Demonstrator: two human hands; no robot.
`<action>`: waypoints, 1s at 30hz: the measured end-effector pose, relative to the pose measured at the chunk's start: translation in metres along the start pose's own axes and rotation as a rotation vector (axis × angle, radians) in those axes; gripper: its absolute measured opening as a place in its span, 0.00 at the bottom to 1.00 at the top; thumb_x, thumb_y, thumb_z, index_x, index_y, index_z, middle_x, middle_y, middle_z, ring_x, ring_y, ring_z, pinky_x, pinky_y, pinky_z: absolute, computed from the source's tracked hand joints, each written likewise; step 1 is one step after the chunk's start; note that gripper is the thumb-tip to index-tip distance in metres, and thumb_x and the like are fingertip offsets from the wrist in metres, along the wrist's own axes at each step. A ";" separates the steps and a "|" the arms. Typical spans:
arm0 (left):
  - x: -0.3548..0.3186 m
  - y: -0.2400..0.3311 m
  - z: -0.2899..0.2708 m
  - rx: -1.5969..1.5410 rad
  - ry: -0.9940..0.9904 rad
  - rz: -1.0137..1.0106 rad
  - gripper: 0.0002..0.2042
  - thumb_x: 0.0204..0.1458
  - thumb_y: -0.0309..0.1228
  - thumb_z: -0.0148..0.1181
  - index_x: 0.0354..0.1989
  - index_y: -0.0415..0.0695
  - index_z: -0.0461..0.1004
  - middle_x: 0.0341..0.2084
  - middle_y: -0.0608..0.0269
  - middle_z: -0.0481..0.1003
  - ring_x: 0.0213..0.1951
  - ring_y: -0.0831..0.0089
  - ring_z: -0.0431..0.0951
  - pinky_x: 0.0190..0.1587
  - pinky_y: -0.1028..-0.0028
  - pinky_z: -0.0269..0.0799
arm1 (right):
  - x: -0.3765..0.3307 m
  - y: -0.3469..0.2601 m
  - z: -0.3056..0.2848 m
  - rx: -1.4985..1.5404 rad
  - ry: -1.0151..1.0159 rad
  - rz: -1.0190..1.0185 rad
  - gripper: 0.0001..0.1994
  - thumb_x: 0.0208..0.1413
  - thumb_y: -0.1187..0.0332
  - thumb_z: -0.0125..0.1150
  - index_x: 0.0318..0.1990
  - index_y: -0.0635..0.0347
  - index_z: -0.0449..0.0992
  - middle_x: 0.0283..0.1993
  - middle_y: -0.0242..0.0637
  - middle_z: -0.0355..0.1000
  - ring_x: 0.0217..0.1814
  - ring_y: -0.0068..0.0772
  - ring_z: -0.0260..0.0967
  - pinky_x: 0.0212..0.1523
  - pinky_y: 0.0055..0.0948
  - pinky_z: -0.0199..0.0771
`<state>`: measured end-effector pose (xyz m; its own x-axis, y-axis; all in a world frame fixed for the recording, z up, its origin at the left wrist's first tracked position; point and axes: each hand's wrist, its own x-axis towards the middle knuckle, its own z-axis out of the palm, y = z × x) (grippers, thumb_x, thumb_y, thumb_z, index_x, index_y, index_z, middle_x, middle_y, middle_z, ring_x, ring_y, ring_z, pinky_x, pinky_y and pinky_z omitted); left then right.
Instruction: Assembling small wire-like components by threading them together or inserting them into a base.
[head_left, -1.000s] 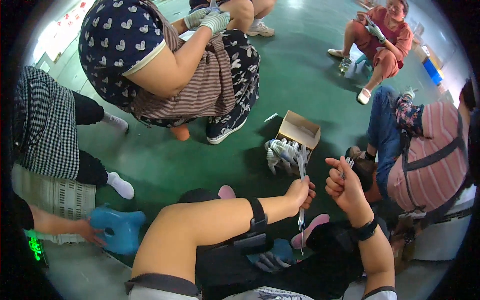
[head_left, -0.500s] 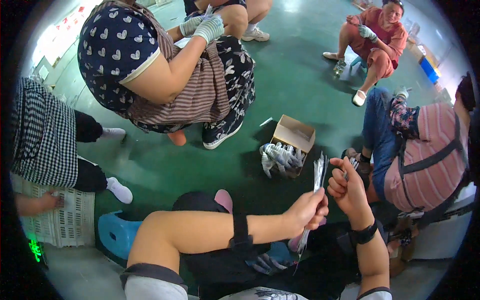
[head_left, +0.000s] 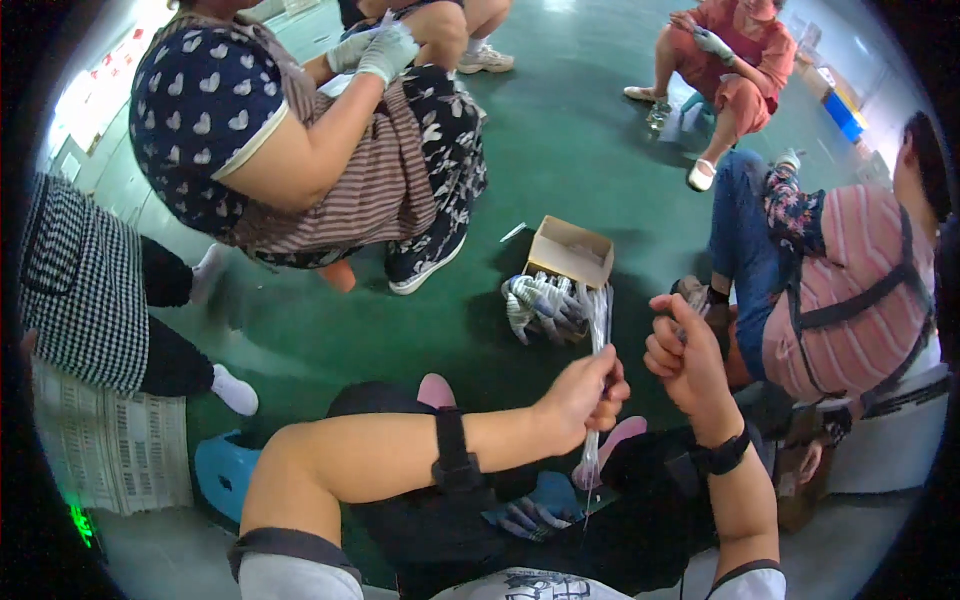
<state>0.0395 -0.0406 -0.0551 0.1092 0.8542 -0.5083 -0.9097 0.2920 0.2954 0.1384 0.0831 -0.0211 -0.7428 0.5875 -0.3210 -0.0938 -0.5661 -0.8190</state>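
My left hand (head_left: 582, 398) is closed round a bundle of thin, shiny clear-and-silvery strips (head_left: 598, 325). The strips stand up above the fist, and their lower ends hang below it over my lap. To its right, my right hand (head_left: 686, 362) is raised with the fingers curled in and thumb and forefinger close together. Something small and greyish may be between those fingers, but I cannot make it out. The two hands are apart. Beyond the bundle, on the green floor, striped work gloves (head_left: 545, 306) are heaped against an open cardboard box (head_left: 571, 252).
Several people sit around: one in a striped apron (head_left: 340, 215), one in checked cloth (head_left: 85, 285), one in a pink striped top (head_left: 850, 290), one in reddish clothes (head_left: 735, 75). A blue stool (head_left: 222, 470) and pale plastic crates (head_left: 115, 440) are at left. Another glove (head_left: 535, 520) lies on my lap.
The view has shifted a little. My left hand with the bundle has moved left, away from my right hand. Strip ends that showed above my right fingers are no longer visible there.
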 end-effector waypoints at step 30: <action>-0.010 0.112 0.003 -0.016 -0.163 0.526 0.16 0.59 0.44 0.40 0.24 0.46 0.62 0.18 0.69 0.60 0.12 0.83 0.48 0.16 0.81 0.44 | -0.023 -0.033 0.014 -0.647 -1.182 0.294 0.09 0.52 0.67 0.57 0.30 0.65 0.73 0.26 0.29 0.70 0.29 0.16 0.63 0.32 0.21 0.64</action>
<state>-0.0627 -0.0152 -0.0148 -0.3023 0.9392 -0.1628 -0.8639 -0.1978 0.4632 0.1489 0.0798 0.0199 -0.8282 -0.5256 -0.1947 0.2432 -0.0240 -0.9697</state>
